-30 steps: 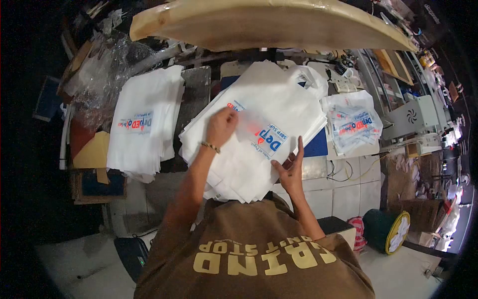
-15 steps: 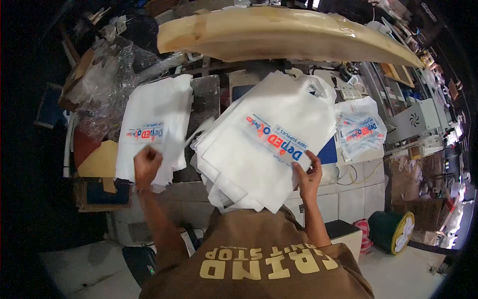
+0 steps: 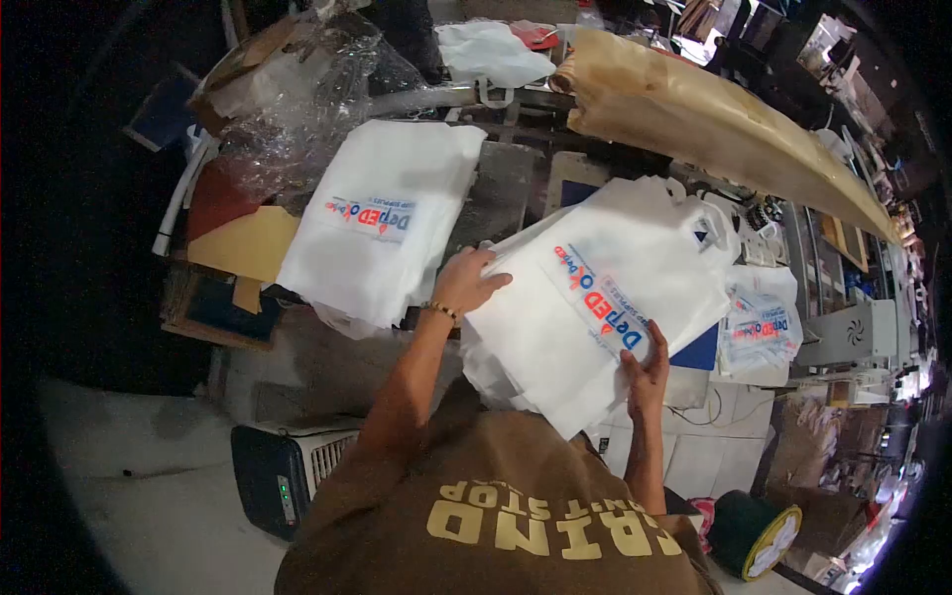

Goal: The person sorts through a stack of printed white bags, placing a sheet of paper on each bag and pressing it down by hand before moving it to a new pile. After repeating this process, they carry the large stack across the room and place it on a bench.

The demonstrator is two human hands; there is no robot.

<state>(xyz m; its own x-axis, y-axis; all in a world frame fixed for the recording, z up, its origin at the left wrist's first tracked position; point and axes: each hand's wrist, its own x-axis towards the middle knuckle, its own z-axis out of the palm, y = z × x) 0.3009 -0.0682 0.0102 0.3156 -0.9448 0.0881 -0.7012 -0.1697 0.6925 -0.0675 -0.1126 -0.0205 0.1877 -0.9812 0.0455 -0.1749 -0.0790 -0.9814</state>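
A thick stack of white printed bags [image 3: 535, 327] lies slanted in front of my torso, with red and blue lettering on the top bag. My left hand [image 3: 469, 282] rests on the left edge of this stack, its thumb and fingers apart. At the right edge, beside the lettering, my right hand [image 3: 648, 370] has the stack's edge between thumb and fingers. A second pile of similar white bags [image 3: 397, 169] lies flat to the left of my left hand.
Crumpled clear plastic [image 3: 297, 119] and yellow cardboard [image 3: 243, 243] are at the left. A long tan roll [image 3: 734, 129] spans the back right. More printed bags [image 3: 759, 327] lie right. A green bin [image 3: 744, 535] and dark appliance [image 3: 268, 481] stand below.
My left hand has moved right, from the left pile to the edge of the slanted stack. The view has shifted, so the piles appear farther right. My right hand still holds the stack's right edge.
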